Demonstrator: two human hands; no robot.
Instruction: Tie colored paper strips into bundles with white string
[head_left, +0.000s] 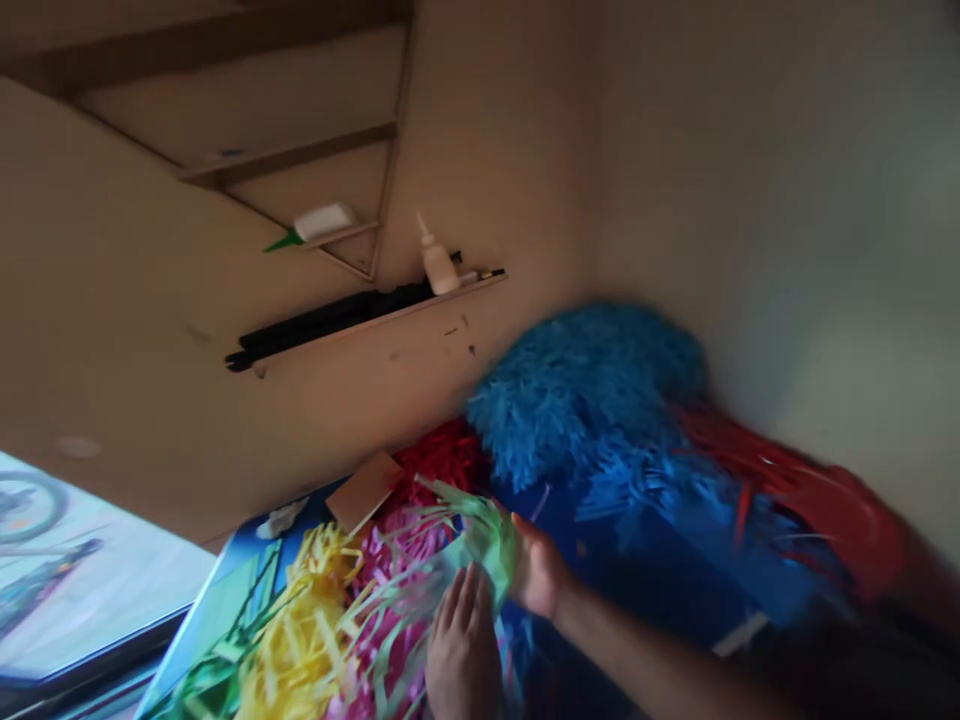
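A pale green piece of fringed tissue paper [491, 545] is bunched between my two hands, its cut strips fanning out to the left. My right hand [541, 572] reaches in from the right and is closed on the paper's right side, the fingertips partly hidden behind it. My left hand [463, 635] lies against the paper's lower edge with its back to me, fingers stretched out and side by side, thumb out of sight. Just left of it are pink and purple fringed strips [390, 640] and a heap of yellow fringed paper [300, 630].
Blue fringed paper [592, 385] is heaped in the corner on the blue tabletop [637, 580]. Red fringe [450, 455] and a brown card [365, 490] lie by the wall, green paper [206, 660] at left. A red chair-like thing [847, 520] stands right. A wall shelf holds a glue bottle [439, 265].
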